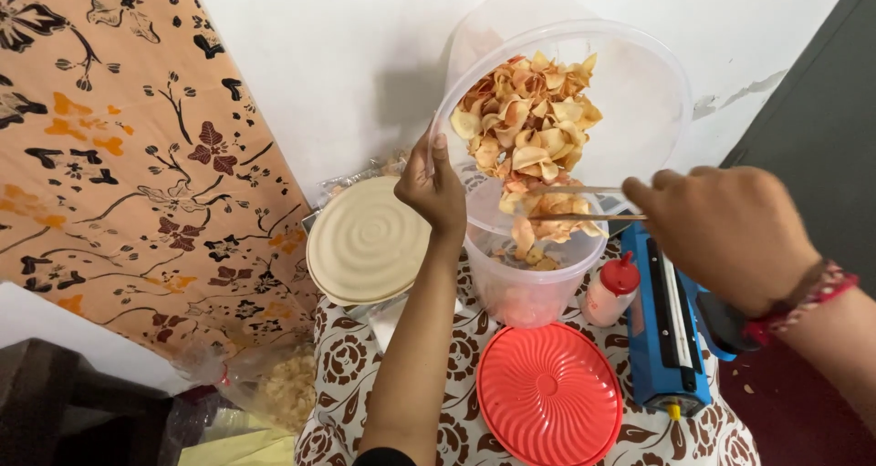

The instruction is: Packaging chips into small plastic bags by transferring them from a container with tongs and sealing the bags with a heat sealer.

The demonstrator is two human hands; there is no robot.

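Left hand (436, 190) clamped on tilted clear tub (639, 92), right hand (730, 233) closed on chopsticks (575, 203): rake chips (527, 124) slowly, keep rim over lower container (529, 288).

A lid (548, 395) lies before the tub (525, 288), a bottle (611, 290) to its right.

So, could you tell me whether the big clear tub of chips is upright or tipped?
Tipped: the left hand tilts the clear tub so chips slide into the smaller container below.
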